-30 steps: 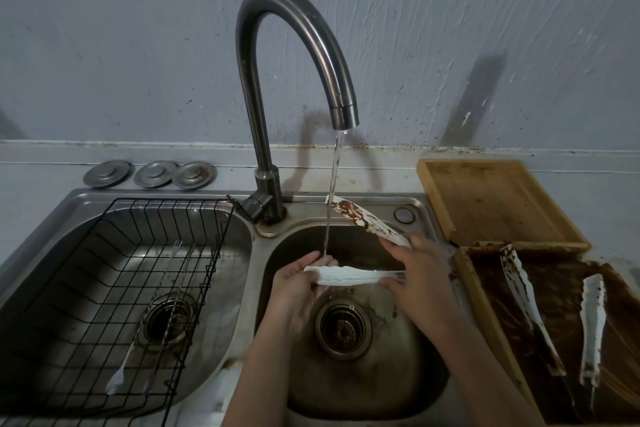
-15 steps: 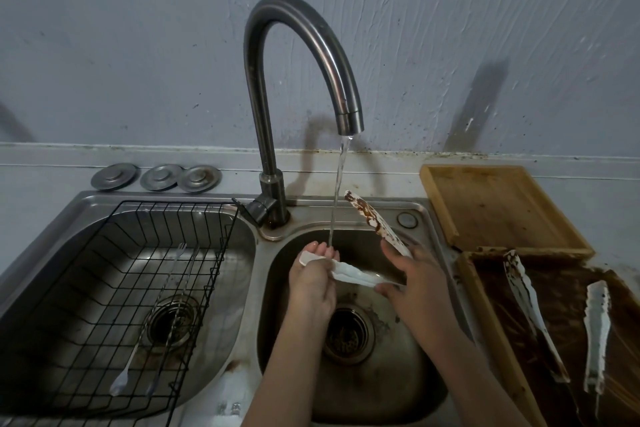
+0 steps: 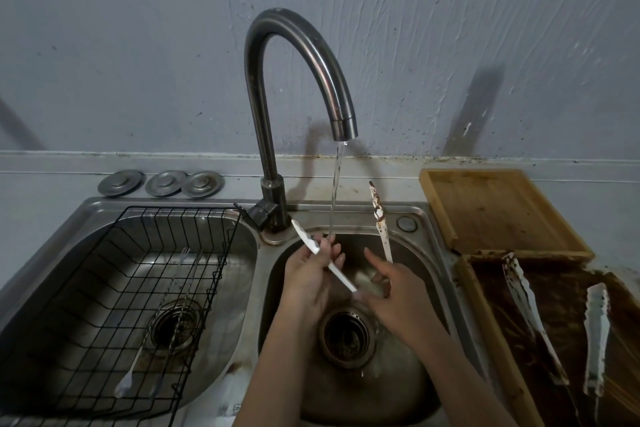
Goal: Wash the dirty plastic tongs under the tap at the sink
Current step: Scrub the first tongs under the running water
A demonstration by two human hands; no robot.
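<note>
Centre frame, over the sink, both hands grip the tongs: left hand has slid the clean arm up under the stream; right hand pinches the hinge, the soiled arm unwashed.

tongs were white, smeared brown; rack black wire grid; tray tan wood; wall grey-blue.
</note>
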